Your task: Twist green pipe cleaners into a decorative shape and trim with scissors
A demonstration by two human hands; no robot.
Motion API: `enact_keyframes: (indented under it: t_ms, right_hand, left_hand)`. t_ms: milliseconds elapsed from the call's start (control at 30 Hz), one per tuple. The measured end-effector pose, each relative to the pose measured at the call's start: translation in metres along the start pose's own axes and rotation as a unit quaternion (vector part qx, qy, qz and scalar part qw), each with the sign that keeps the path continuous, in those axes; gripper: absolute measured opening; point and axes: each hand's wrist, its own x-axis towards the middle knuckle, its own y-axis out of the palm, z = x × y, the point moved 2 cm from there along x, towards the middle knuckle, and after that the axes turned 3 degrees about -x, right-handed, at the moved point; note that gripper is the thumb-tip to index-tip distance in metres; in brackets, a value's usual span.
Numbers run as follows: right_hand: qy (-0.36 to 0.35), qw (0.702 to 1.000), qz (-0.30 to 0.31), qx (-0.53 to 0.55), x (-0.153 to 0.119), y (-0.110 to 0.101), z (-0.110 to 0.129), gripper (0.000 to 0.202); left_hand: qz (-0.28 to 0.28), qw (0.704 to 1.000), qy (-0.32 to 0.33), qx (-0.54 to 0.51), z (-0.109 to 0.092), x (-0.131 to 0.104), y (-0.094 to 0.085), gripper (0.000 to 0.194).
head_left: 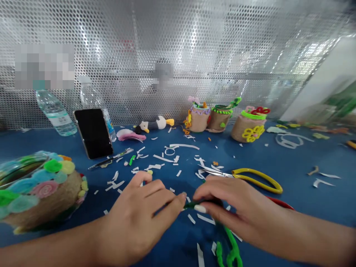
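A dark green pipe cleaner [190,205] stretches between my two hands, low over the blue table. My left hand [143,217] is closed, with its fingertips at the left end of the strand. From the other side my right hand [230,202] pinches the same pipe cleaner between thumb and fingers; part of it is hidden by the hand. Below my right hand lies a looped bright green pipe cleaner [233,248]; I cannot tell whether the two are joined. Yellow-handled scissors [258,178] lie just beyond my right hand, and a red handle [279,203] shows partly behind its wrist.
White paper scraps [164,158] litter the blue table [294,222]. A decorated twine-wrapped jar [61,196] stands at left. A phone [94,133] leans near water bottles [59,115]. Smaller decorated jars [247,126] line the back, before a perforated metal panel [178,44]. A pen [109,159] lies left.
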Motion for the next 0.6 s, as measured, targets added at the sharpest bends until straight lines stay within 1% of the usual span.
enact_keyframes:
  t_ms: [33, 67, 133, 200, 233, 267, 300, 333, 367, 400, 433, 467, 500, 533, 567, 600]
  right_hand:
    - [-0.058, 0.991, -0.059, -0.108, -0.003, -0.001, 0.003, 0.025]
    - [-0.122, 0.967, -0.100, -0.198, -0.007, -0.001, 0.007, 0.030]
    - [-0.236, 0.908, -0.139, -0.316, -0.016, 0.005, 0.010, 0.038]
    - [-0.306, 0.861, -0.170, -0.368, -0.023, 0.011, 0.011, 0.038]
    - [-0.324, 0.851, -0.182, -0.372, -0.024, 0.013, 0.011, 0.037]
    - [-0.326, 0.860, -0.178, -0.351, -0.024, 0.015, 0.011, 0.036]
    - [-0.295, 0.897, -0.157, -0.290, -0.022, 0.016, 0.010, 0.036]
    - [-0.231, 0.944, -0.123, -0.201, -0.018, 0.016, 0.008, 0.035]
    - [-0.152, 0.979, -0.084, -0.103, -0.014, 0.016, 0.006, 0.033]
    - [-0.057, 0.998, -0.034, 0.016, -0.011, 0.018, 0.003, 0.031]
    - [0.016, 0.993, 0.009, 0.114, -0.009, 0.019, 0.001, 0.029]
    - [0.077, 0.970, 0.052, 0.226, -0.007, 0.021, 0.000, 0.026]
    - [0.130, 0.927, 0.091, 0.340, -0.006, 0.023, -0.001, 0.023]
    - [0.159, 0.875, 0.125, 0.439, -0.006, 0.024, -0.001, 0.020]
    - [0.179, 0.823, 0.154, 0.516, -0.006, 0.024, -0.002, 0.019]
    - [0.186, 0.802, 0.170, 0.541, -0.006, 0.023, -0.002, 0.019]
  left_hand:
    - [0.011, 0.997, -0.048, -0.057, 0.001, 0.004, 0.000, 0.021]
    - [0.019, 0.988, -0.097, -0.119, 0.001, 0.007, 0.001, 0.019]
    - [0.036, 0.955, -0.182, -0.230, -0.001, 0.011, 0.001, 0.017]
    - [0.056, 0.922, -0.239, -0.300, -0.004, 0.013, 0.003, 0.017]
    - [0.062, 0.914, -0.251, -0.313, -0.006, 0.012, 0.003, 0.017]
    - [0.069, 0.916, -0.247, -0.307, -0.007, 0.012, 0.003, 0.018]
    - [0.069, 0.932, -0.219, -0.279, -0.009, 0.010, 0.003, 0.018]
    - [0.061, 0.956, -0.172, -0.230, -0.011, 0.008, 0.002, 0.019]
    - [0.045, 0.979, -0.112, -0.164, -0.014, 0.005, 0.002, 0.022]
    - [0.024, 0.994, -0.050, -0.090, -0.017, 0.001, 0.003, 0.024]
    - [0.000, 1.000, -0.002, -0.016, -0.021, -0.004, 0.003, 0.025]
    - [-0.026, 0.998, 0.028, 0.052, -0.023, -0.008, 0.004, 0.025]
    - [-0.046, 0.992, 0.042, 0.106, -0.024, -0.012, 0.005, 0.025]
    - [-0.060, 0.987, 0.044, 0.144, -0.024, -0.014, 0.005, 0.025]
    - [-0.068, 0.984, 0.045, 0.160, -0.023, -0.015, 0.004, 0.026]
    - [-0.066, 0.985, 0.049, 0.153, -0.021, -0.013, 0.003, 0.027]
